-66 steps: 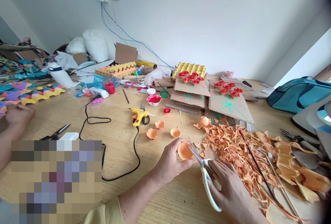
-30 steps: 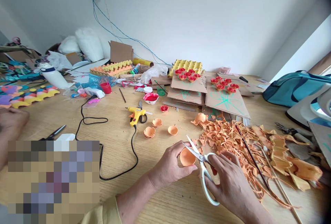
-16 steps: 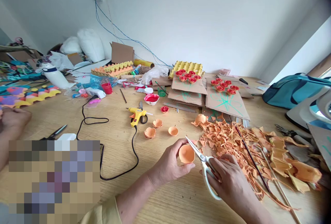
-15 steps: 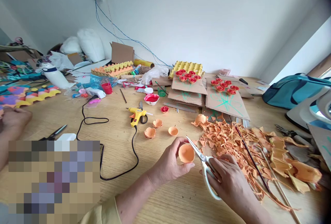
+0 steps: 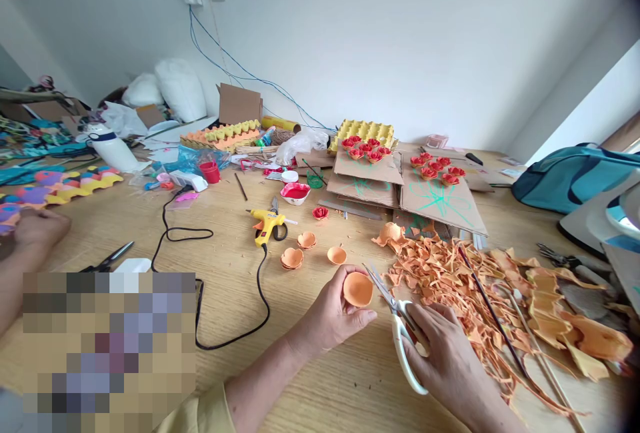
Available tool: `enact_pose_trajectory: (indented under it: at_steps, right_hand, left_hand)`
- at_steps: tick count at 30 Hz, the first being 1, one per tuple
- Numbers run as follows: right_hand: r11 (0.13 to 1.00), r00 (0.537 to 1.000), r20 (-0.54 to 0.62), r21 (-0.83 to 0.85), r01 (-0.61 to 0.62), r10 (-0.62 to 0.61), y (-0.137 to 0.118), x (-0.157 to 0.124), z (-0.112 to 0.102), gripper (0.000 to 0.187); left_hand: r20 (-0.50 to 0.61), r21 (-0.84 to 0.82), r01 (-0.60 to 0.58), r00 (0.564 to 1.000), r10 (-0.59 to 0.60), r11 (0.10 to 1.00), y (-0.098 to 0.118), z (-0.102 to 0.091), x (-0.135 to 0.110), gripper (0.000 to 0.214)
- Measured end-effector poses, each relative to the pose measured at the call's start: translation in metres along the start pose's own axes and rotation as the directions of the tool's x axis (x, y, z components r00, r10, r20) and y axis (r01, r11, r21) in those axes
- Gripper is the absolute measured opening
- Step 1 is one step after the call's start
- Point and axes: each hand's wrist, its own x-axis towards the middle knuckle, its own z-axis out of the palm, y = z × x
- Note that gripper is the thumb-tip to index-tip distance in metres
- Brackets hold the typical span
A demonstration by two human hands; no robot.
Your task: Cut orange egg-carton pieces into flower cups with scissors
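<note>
Between the thumb and fingers of my left hand [image 5: 335, 313] is a small orange egg-carton cup [image 5: 358, 289], its hollow side facing me. My right hand [image 5: 440, 346] grips white-handled scissors [image 5: 407, 353], the blades slightly parted beside the cup's right rim. Just beyond my left hand lie a single orange cup [image 5: 337, 255] and two small stacks of cups, one stack [image 5: 292, 258] nearer than the other stack [image 5: 307, 240]. A heap of orange carton scraps [image 5: 440, 266] spreads to the right of the scissors.
A yellow glue gun [image 5: 265, 225] rests on the table, its black cord [image 5: 225, 342] looping left. Red paper roses [image 5: 367, 149] stand on stacked cardboard [image 5: 440, 203]. Nearby is a dish of red paint [image 5: 295, 193]. Another person's hand [image 5: 40, 230] is at far left, near dark scissors [image 5: 107, 258].
The scissors have opened a little wider and dropped slightly away from the cup. In my left hand the cup has tilted and risen slightly. The whole view has shifted a little.
</note>
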Motion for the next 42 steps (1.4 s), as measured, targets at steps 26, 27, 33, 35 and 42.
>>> enact_pose_trajectory:
  at_steps: [26, 27, 33, 35, 42]
  right_hand:
    - [0.998, 0.997, 0.063, 0.042, -0.048, 0.046, 0.001, -0.001, 0.002, 0.029]
    - [0.998, 0.997, 0.062, 0.035, -0.047, 0.045, 0.0, -0.001, 0.001, 0.029]
    - [1.0, 0.999, 0.052, 0.011, -0.01, 0.009, -0.003, 0.003, -0.001, 0.025]
    - [1.0, 0.999, 0.052, 0.001, -0.002, 0.002, -0.004, 0.004, -0.001, 0.022]
    - [0.999, 0.997, 0.057, -0.032, -0.041, 0.042, -0.006, 0.005, -0.005, 0.016]
  left_hand:
    - [-0.07, -0.064, 0.006, 0.997, -0.01, 0.998, -0.001, -0.003, 0.003, 0.032]
    - [-0.062, -0.06, -0.002, 0.998, -0.002, 0.998, 0.001, -0.003, 0.003, 0.032]
    - [0.019, -0.035, -0.023, 1.0, 0.024, 0.999, 0.006, -0.002, 0.0, 0.032]
    - [0.044, -0.023, -0.025, 0.999, 0.026, 0.999, 0.006, -0.001, 0.0, 0.03]
    - [0.068, 0.087, -0.029, 0.997, 0.024, 0.996, 0.004, 0.003, -0.001, 0.029]
